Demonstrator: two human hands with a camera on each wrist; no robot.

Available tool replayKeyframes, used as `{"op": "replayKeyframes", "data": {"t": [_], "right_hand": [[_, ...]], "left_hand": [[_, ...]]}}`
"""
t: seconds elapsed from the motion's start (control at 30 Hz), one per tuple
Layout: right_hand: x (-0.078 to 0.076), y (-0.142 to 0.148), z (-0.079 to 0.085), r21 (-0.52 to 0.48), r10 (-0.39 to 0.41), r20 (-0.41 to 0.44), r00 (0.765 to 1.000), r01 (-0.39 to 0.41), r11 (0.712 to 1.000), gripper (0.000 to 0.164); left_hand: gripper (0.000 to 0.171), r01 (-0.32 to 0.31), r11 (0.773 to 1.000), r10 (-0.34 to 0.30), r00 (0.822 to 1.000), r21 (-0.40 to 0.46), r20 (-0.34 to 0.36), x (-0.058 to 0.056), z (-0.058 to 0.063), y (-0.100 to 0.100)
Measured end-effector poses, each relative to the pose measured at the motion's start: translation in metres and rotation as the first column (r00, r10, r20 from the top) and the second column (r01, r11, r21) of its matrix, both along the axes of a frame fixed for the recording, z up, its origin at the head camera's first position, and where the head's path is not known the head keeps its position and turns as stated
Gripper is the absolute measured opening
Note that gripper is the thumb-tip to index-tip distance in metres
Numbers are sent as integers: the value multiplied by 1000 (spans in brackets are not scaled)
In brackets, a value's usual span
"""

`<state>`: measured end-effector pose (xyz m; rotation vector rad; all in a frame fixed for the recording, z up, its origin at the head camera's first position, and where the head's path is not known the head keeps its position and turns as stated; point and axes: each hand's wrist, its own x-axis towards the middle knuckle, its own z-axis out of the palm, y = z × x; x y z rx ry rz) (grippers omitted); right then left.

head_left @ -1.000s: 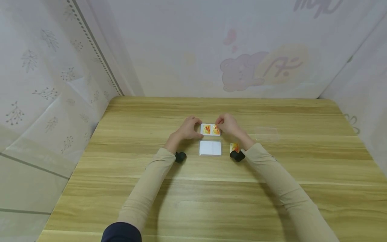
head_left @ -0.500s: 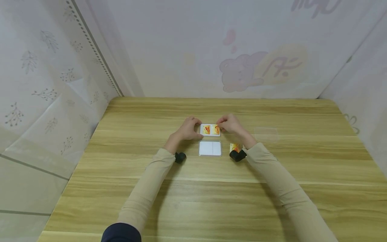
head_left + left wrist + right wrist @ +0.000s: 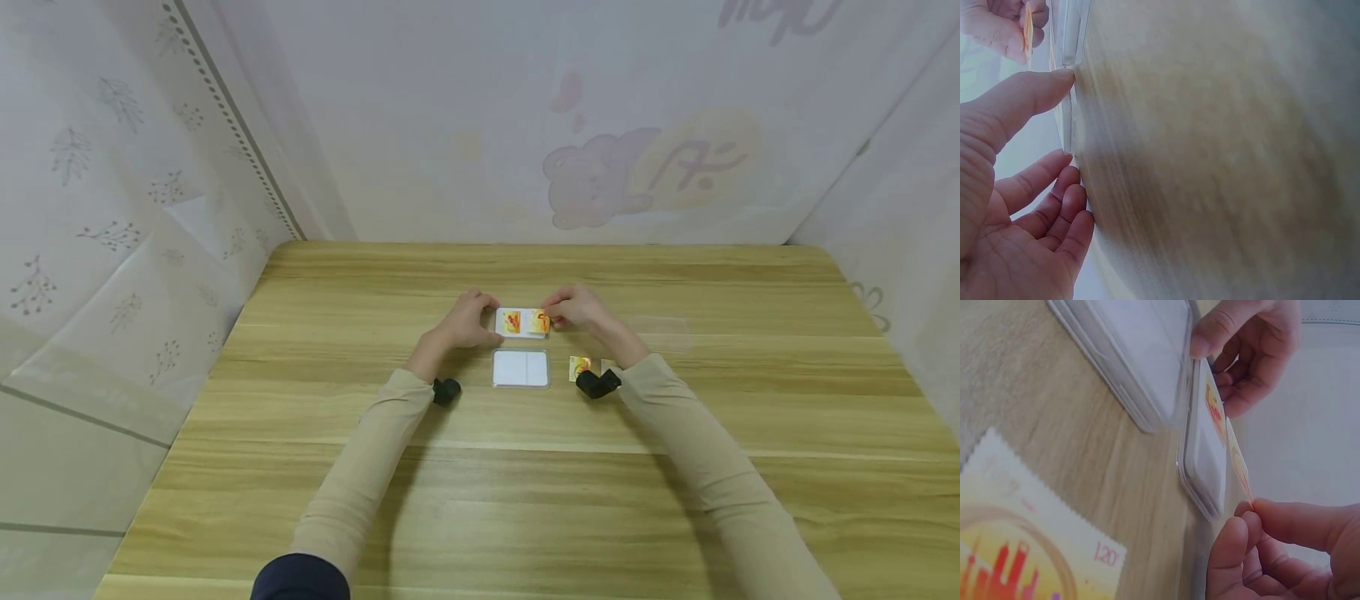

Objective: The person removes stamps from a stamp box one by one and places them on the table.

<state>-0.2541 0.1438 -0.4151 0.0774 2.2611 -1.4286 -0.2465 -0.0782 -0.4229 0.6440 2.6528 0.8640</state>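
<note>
A pale printed backdrop (image 3: 420, 125) stands behind the table and along both sides. The wood-grain table (image 3: 480, 517) supports all components. The left sleeve (image 3: 375, 450) and the right sleeve (image 3: 705, 450), both beige, extend in from the near side.

The left hand (image 3: 467, 322) grips the left end of the far case (image 3: 526, 333), thumb at the near edge, fingertip at the far edge. The right hand (image 3: 579, 308) pinches the held stamp (image 3: 541, 322) by its right edge, between thumb and finger.

The far case lies flat. The near case (image 3: 516, 369) lies just in front of it, roughly parallel, with a two-panel white insert. A clear sheet (image 3: 662, 335) lies to the right, well apart from both cases.

A black wrist camera (image 3: 598, 384) is mounted at the right wrist. The held stamp is tilted above the right half of the far case; contact at its left edge cannot be determined. The mounted stamp (image 3: 512, 322) occupies the left half. A loose stamp (image 3: 579, 368) lies right of the near case.
</note>
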Motion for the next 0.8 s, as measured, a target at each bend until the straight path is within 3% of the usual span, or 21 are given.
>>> {"op": "replayKeyframes", "data": {"t": [0.8], "right_hand": [[-2,33,0,-55,-6,13,1000,6,998,24]], "left_hand": [[57,4,1000,-4,1000,-10,-11,0,1,1]]}}
